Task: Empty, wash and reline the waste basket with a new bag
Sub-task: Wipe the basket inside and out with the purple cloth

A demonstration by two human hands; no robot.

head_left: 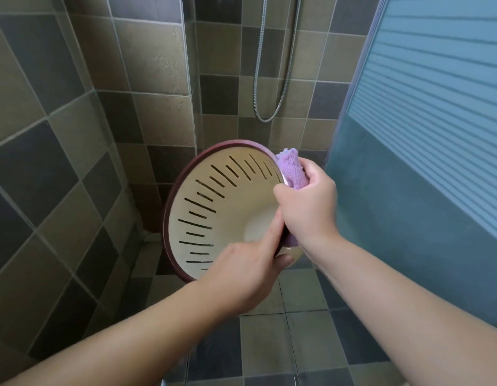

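Left hand (248, 270) grips basket (211, 207) rim; right hand (308, 201) clutches cloth (293, 169).

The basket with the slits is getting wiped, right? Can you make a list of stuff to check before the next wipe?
1. Cream slotted plastic waste basket with maroon rim emptied: ok, nothing inside.
2. Basket held steady: ok, left hand grips the near rim.
3. Fluffy purple cleaning cloth in hand: ok, right hand grips it against the rim.
4. Inside looks clean: cannot tell, the hands hide part of it.
5. Cloth wet or soapy: cannot tell.
6. New bag nearby: cannot tell, none in view.
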